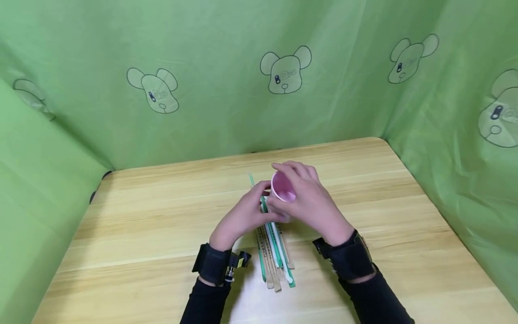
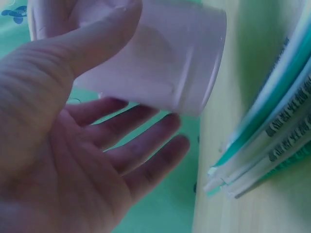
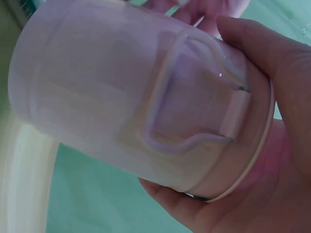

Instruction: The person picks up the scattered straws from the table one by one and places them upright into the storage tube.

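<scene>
Over the table's middle, a pink cylindrical cup is tipped so that its open mouth faces me. My right hand grips it near the rim, thumb on one side and fingers on the other. On its wall a folded wire handle shows in the right wrist view. My left hand is spread around the cup's lower part, thumb across it and fingers loosely extended beside it. Below both hands lies a bundle of long, thin wrapped sticks, in green-white and brown paper with print; their far part is partly hidden.
The sticks rest on a light wooden table. Green curtains with bear-head drawings stand behind and along both sides. Each wrist wears a black strap with a small device.
</scene>
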Demonstrator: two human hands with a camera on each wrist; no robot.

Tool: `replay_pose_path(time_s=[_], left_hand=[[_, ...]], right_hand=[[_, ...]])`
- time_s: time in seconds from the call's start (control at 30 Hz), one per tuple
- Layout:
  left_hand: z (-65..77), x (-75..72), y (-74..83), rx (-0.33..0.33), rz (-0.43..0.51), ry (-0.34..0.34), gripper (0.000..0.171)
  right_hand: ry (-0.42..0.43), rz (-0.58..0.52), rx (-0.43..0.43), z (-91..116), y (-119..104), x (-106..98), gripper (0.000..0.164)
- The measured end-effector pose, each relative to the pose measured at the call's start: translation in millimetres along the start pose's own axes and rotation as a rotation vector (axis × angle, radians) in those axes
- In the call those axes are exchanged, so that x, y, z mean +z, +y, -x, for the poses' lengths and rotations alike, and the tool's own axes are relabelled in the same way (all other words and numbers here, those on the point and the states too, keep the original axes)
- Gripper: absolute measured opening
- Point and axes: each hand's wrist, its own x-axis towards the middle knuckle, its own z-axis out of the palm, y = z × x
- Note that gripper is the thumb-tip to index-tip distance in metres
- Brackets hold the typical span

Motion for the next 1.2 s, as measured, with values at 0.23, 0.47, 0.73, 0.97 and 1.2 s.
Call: replay_pose_path(time_s=[0.23, 0.47, 0.73, 0.97, 1.2], left_hand=[[-3.2, -0.3, -10.3, -0.030, -0.024, 0.056, 0.098], [-5.9, 0.1, -16.6, -0.038, -0.065, 0.115, 0.101], [-14.6, -6.4, -22.2, -0.070, -0.033, 0.237, 0.099], [-36.3, -4.9, -36.5, -0.092, 0.011, 0.450, 0.097], [-66.1, 0.2, -43.9, -0.077, 0.014, 0.597, 0.100]], right_hand=[[0.016, -0.008, -0.068, -8.5, 0.0, 16.1, 0.083], [0.011, -0.022, -0.116, -14.9, 3.6, 19.5, 0.084], [0.001, -0.053, -0.134, -16.6, 11.4, 8.2, 0.106], [0.037, -0.079, -0.116, -14.5, 20.6, 3.6, 0.122], [0.025, -0.097, -0.107, -12.5, 21.4, 3.6, 0.118]])
